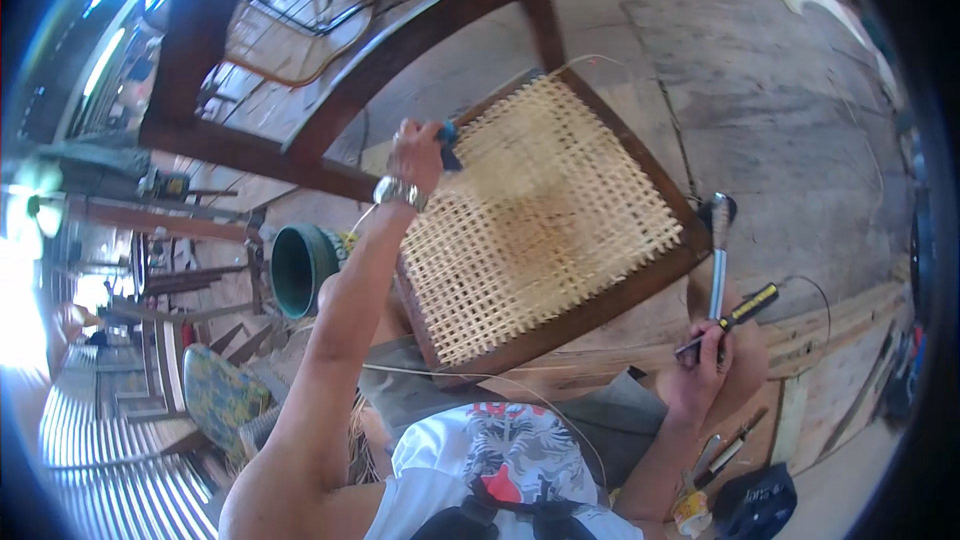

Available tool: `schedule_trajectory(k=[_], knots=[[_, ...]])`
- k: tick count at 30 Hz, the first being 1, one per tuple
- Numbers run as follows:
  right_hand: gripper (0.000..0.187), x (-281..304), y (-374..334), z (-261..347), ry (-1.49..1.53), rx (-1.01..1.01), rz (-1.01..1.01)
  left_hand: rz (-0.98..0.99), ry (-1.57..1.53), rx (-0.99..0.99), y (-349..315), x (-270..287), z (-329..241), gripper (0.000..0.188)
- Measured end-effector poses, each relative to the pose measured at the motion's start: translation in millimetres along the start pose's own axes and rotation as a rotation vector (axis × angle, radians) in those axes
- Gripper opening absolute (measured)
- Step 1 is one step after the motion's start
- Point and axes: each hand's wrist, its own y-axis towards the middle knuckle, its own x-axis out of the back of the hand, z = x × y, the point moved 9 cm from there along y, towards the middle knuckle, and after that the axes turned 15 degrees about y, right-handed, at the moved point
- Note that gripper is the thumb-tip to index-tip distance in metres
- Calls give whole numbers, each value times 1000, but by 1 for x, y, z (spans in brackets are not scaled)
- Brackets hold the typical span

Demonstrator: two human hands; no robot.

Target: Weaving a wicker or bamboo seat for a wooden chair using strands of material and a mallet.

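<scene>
A dark wooden chair frame [630, 305] with a woven cane seat [560, 175] lies tilted in front of me. The weave has a darker brownish patch in its middle. My left hand [415, 155], with a metal watch at the wrist, reaches to the seat's far left edge. Its fingers close on a small blue object [450, 147], blurred, its kind unclear, against the cane. My right hand [707, 355], to the right of the seat's near corner, grips a hammer [718, 275] with a metal shaft and a screwdriver [750, 306] with a yellow and black handle.
The chair's curved backrest [400, 65] rises at the far left. A green bucket [300, 270] stands left of the seat. Loose cane strands [520, 385] cross my lap. A black cap [755, 503] and hand tools [732, 447] lie at the lower right. More chair frames [170, 340] stand at the left.
</scene>
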Motion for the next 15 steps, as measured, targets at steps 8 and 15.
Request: schedule_trajectory(k=[8, 15], knots=[[22, -4, 11, 1, -83, 37, 129, 75, -120, 329, -176, 70, 173, 27], [25, -29, -6, 7, -229, 71, 80, 176, 245, 745, -269, 80, 377, 39]])
